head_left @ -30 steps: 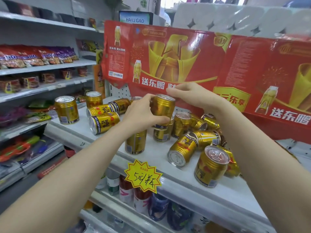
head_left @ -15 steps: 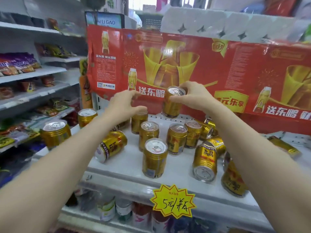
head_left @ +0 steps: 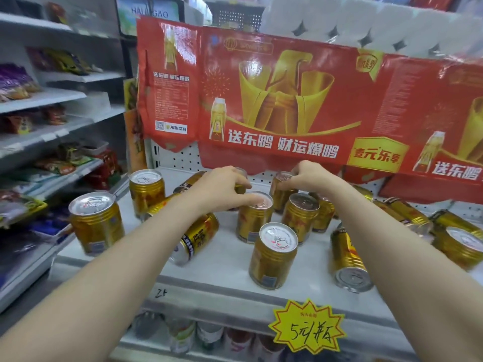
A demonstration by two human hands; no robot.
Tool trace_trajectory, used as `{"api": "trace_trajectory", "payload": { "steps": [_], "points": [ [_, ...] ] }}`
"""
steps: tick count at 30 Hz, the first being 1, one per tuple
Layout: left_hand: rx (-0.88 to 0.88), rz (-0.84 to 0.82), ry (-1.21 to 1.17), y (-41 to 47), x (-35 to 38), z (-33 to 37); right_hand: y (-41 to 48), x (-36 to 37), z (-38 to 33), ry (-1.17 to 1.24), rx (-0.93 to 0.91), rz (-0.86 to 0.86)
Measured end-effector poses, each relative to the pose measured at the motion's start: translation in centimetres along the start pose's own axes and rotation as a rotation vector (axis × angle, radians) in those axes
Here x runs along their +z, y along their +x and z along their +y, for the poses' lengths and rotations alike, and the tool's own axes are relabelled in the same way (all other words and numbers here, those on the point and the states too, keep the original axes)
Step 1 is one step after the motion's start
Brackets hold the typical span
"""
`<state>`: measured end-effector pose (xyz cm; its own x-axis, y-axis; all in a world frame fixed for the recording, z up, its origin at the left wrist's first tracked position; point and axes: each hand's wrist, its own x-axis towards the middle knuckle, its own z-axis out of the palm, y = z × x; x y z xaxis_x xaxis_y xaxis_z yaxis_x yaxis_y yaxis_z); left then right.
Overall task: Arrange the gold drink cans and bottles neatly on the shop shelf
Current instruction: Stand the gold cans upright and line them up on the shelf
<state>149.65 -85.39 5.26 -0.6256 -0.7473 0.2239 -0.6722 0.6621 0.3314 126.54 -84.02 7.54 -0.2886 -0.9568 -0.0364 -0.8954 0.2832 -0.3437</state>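
Several gold drink cans stand or lie on the white shelf (head_left: 224, 270). My left hand (head_left: 222, 186) curls round an upright gold can at the back (head_left: 241, 188), and its thumb lies on the lid of the can in front (head_left: 253, 223). My right hand (head_left: 312, 176) grips the top of another upright back can (head_left: 279, 197), which stands on the shelf. More cans stand upright in the front middle (head_left: 273, 257) and at the left (head_left: 96, 223). Other cans lie on their sides under my left forearm (head_left: 198, 236) and at the right (head_left: 347, 259).
A red cardboard banner (head_left: 274, 100) hangs low over the back of the shelf. A yellow star price tag (head_left: 308, 326) is fixed to the shelf's front edge, with bottles (head_left: 209, 335) on the shelf below. Snack shelves (head_left: 47, 97) stand at the left.
My right hand has lowered the can it held in the air down onto the back of the shelf. My left hand has moved forward and closed on a neighbouring back can.
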Motion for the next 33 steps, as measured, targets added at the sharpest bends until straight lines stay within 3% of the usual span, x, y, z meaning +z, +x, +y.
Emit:
{"api": "trace_trajectory", "payload": {
  "steps": [5, 10, 15, 20, 23, 33],
  "points": [
    [-0.012, 0.060, 0.058, -1.1, -2.1, -1.7, -0.7, -0.4, -1.2, -0.114, 0.011, -0.020],
    [-0.212, 0.046, 0.288, -4.2, -7.3, -7.2, -1.9, -1.1, -6.8, -0.090, -0.223, 0.090],
    [-0.338, -0.128, 0.337, -6.0, -7.8, -10.4, -1.0, 1.2, -13.9, -0.295, -0.501, -0.077],
    [-0.355, -0.062, 0.219, -6.4, -7.2, -11.6, 1.7, 5.0, -17.6, -0.609, -0.598, -0.304],
    [-0.361, -0.056, 0.198, -6.3, -7.2, -11.7, 2.9, 6.2, -18.1, -0.702, -0.676, -0.347],
    [-0.374, -0.052, 0.209, -5.7, -6.9, -12.0, 5.0, 7.2, -16.8, -0.535, -0.594, -0.303]
  ]
}}
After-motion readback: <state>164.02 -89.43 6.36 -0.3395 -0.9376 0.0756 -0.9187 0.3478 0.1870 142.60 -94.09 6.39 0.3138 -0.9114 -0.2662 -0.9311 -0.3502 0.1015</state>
